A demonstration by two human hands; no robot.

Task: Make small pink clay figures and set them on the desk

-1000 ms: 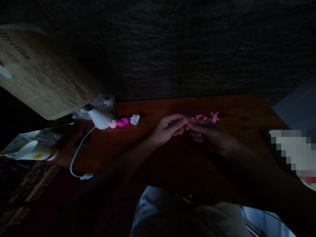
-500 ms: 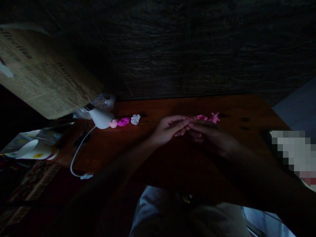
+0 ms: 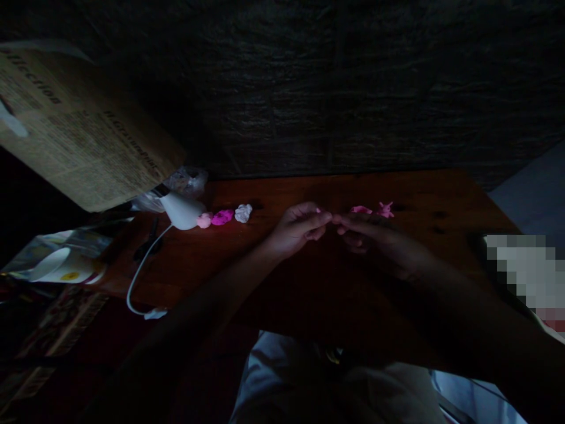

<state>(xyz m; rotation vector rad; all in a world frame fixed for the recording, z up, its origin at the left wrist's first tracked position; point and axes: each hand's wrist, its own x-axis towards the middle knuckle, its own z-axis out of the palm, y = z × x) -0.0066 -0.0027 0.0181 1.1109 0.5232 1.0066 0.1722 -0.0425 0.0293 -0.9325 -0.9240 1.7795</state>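
Over the table, my left hand is closed in a pinch. A tiny bit of pink modelling clay shows at its fingertips. My right hand comes in from the other side, its thumb and forefinger pressed together close to the left thumb tip. Whatever lies between the right fingers is hidden. Just behind the right hand are a pink clay piece and a small pink clay figure with thin projections. Pale pink, magenta and white clay lumps sit in a row to the left.
A white teardrop-shaped device with a white cable stands beside the lumps on the wooden table. Left of it are dark scissors, a tipped paper cup and a printed paper bag. A dark wall rises behind.
My hands have drawn slightly apart; the left has shifted a little left. The pink bit has moved left with it. The clay on the table stays put.
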